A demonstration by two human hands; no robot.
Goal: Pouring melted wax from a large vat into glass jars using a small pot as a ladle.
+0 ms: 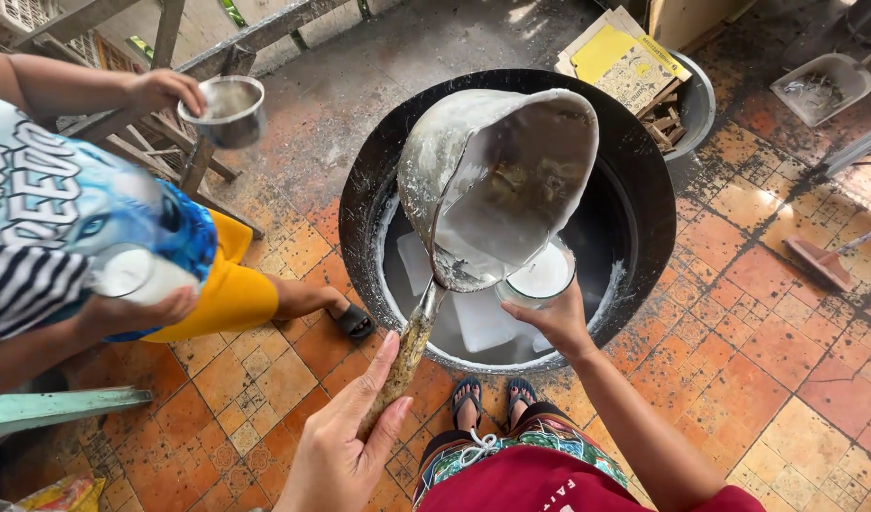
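Our left hand [345, 446] grips the rough handle of a dented metal ladle [497, 185], tilted over a clear glass [540, 277] of white liquid held by our right hand [560, 322], above a round black basin [644, 171] holding pale blocks.

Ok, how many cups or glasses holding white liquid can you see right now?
2. One glass sits in the person's right hand over the black basin, under the tilted ladle. Another glass is in a co-worker's hand at left. The co-worker's metal cup shows no visible liquid.
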